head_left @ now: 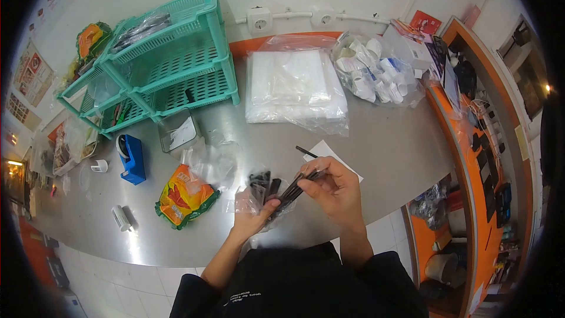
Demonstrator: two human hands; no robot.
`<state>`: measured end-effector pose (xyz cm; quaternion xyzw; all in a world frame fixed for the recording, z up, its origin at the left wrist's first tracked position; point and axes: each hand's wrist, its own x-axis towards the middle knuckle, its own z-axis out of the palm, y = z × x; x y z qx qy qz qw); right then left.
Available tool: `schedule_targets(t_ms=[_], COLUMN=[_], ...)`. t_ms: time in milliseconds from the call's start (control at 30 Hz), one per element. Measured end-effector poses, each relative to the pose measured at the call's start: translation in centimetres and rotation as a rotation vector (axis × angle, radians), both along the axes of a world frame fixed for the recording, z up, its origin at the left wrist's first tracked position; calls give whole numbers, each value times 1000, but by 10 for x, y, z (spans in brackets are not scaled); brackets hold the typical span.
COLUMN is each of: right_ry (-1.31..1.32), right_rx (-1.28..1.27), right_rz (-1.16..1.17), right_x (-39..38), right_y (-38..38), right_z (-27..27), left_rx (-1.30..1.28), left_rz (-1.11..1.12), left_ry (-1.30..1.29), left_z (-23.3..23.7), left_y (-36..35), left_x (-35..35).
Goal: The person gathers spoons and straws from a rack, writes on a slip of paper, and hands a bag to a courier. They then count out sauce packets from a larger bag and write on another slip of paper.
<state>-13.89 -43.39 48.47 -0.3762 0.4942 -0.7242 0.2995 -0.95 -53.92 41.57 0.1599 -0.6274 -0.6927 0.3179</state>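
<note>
My left hand is closed around a clear plastic bag with black pieces inside, low over the front of the metal table. A bundle of thin black sticks slants up out of this grip toward the right. At its upper end, my right hand pinches the sticks between thumb and fingers. One more black stick points out to the left above the right hand, over a white sheet of paper partly hidden by that hand.
An orange-and-green packet, a blue tape dispenser and a white cylinder occupy the left of the steel table. Behind stand a green tiered rack, wrapped white sheets and a bag of white rolls. Orange shelving is at right.
</note>
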Motion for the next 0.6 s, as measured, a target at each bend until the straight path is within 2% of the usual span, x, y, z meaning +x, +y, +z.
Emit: schedule_targets(t_ms=[100, 300, 400, 500, 600], right_ry=[-77, 4, 201, 247, 134], right_rx=[-134, -21, 53, 99, 180], right_rz=[33, 10, -58, -79, -30], right_x=[-1, 11, 12, 12, 11], right_y=[-4, -10, -12, -14, -14], right_z=[-11, 5, -3, 0, 3], left_rx=[52, 114, 144, 135, 51], left_rz=[-2, -30, -58, -52, -55], left_ry=[-21, -24, 50, 74, 48], left_z=[-9, -1, 6, -1, -3], left_y=[-2, 6, 8, 8, 7], left_x=[1, -1, -5, -6, -5])
